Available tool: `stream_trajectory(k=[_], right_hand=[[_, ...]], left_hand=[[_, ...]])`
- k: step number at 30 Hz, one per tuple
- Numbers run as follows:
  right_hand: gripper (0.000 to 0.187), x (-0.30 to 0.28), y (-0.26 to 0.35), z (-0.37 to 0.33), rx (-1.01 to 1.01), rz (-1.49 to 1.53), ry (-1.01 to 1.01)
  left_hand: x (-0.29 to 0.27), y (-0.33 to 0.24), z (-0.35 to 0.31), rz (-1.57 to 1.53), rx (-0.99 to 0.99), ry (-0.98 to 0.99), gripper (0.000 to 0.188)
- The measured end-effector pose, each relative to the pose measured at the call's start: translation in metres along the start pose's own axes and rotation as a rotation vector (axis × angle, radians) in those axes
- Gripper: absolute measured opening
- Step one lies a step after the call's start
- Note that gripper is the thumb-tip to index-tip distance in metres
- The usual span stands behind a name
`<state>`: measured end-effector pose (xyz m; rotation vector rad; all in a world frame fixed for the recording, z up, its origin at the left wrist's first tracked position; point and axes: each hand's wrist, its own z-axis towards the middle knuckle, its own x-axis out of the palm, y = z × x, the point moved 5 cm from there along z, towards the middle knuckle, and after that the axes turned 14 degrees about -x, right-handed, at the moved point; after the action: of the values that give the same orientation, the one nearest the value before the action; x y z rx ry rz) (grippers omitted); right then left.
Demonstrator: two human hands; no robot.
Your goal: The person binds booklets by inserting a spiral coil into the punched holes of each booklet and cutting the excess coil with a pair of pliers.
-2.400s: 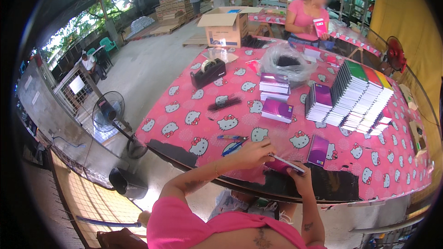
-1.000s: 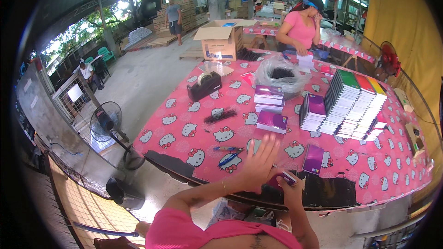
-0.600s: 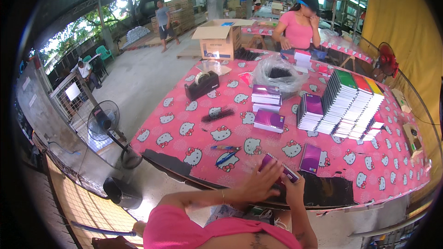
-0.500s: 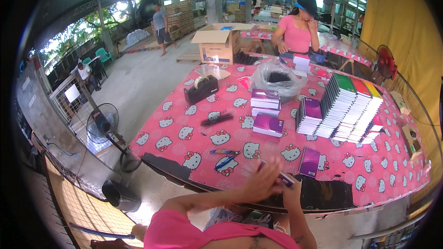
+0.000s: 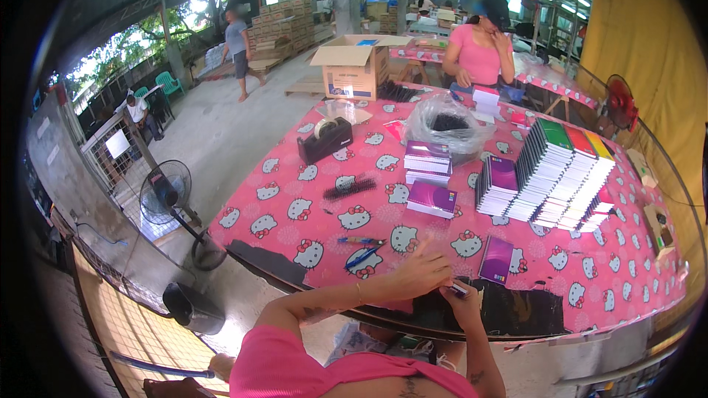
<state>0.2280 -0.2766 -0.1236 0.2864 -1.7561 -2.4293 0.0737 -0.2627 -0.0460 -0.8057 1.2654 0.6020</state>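
Close to the table's near edge, my right hand (image 5: 465, 305) grips a small purple notebook (image 5: 459, 290), seen almost edge-on. Over its left part lies my left hand (image 5: 422, 274), palm down with fingers stretched and one raised and a little blurred. It hides much of the notebook. Just right of my hands, another purple spiral notebook (image 5: 496, 259) lies flat. Beyond them stands a short purple notebook stack (image 5: 431, 199). Blue pens (image 5: 362, 256) lie to the left, with a black spiral binding coil bundle (image 5: 349, 189) behind them.
Tall stacks of notebooks (image 5: 549, 173) stand at the right. Farther back are a plastic bag of black coils (image 5: 448, 133), a tape dispenser (image 5: 326, 141) and an open carton (image 5: 354, 74). A co-worker (image 5: 479, 55) stands across the table. A fan (image 5: 165, 193) stands left.
My left hand has shifted slightly across the notebook and now covers more of it. My right hand keeps its hold. In the background, a walking person has moved left.
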Motion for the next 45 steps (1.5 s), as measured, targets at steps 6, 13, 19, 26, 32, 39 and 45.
stream_trajectory(k=[6,13,19,26,32,39,45], right_hand=[[0.017,0.000,-0.006,-0.003,-0.030,0.002,0.009],[0.010,0.001,0.000,-0.001,-0.191,-0.097,0.017],[0.015,-0.005,0.004,0.003,-0.108,-0.047,-0.103],[0.017,-0.010,-0.011,0.009,-0.088,-0.162,-0.155],[0.019,-0.008,0.006,0.012,-0.158,-0.163,-0.059],[0.034,-0.005,-0.010,0.014,-0.108,-0.211,0.155],[0.031,-0.004,0.011,0.018,-0.150,-0.178,0.164]], left_hand=[[0.034,-0.016,-0.026,0.012,-0.060,-0.416,0.067],[0.032,-0.021,-0.017,0.069,-0.097,-0.342,0.083],[0.038,-0.034,-0.024,-0.099,-0.117,-0.323,0.083],[0.049,-0.031,-0.021,-0.004,-0.084,-0.296,0.084],[0.044,-0.034,-0.021,-0.119,-0.008,-0.259,0.078],[0.009,-0.016,0.003,-0.098,0.029,-0.453,0.022],[0.008,-0.009,0.007,-0.122,0.018,-0.395,0.015]])
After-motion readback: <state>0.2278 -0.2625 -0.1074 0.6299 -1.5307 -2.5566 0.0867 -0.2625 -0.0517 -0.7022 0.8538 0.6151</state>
